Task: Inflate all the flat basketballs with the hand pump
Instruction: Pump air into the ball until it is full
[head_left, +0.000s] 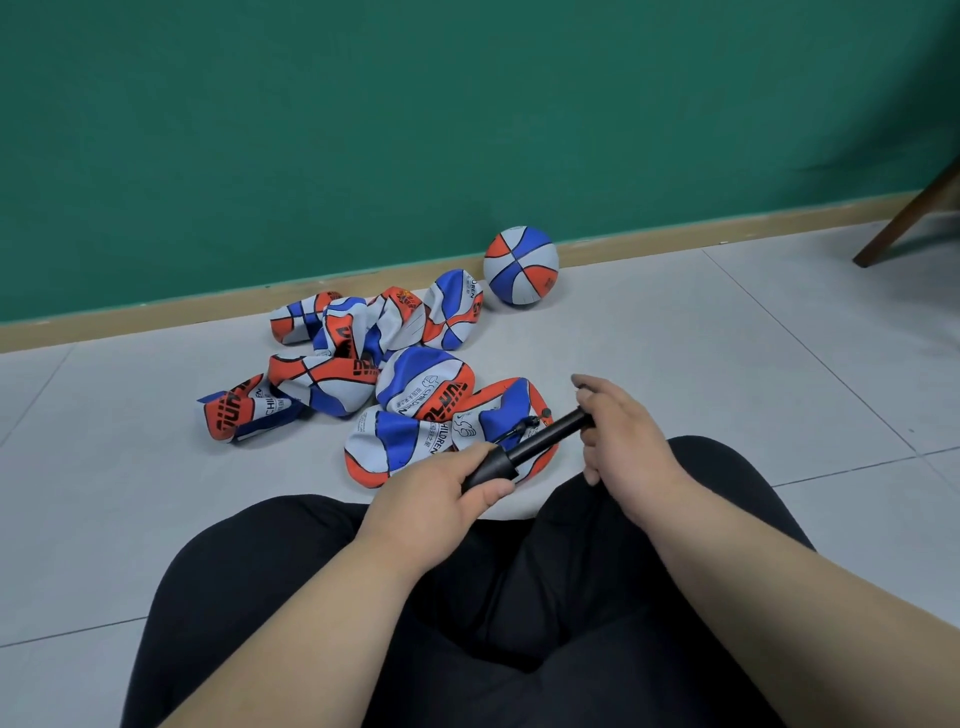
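Observation:
A black hand pump (537, 439) lies slanted between my hands, above my lap. My left hand (436, 486) grips its thicker lower end. My right hand (615, 426) grips the handle at its upper end. A short black hose runs from the pump to the nearest flat basketball (506, 415), which lies just beyond the pump. Several more flat red, blue and white basketballs (343, 364) lie crumpled in a heap on the floor. One round, inflated basketball (521, 265) stands by the wall at the back.
I sit on a grey tiled floor (727, 353) with my legs in black trousers (467, 597). A green wall (415, 130) with a tan skirting board runs behind the balls. A wooden chair leg (904, 218) stands at the far right.

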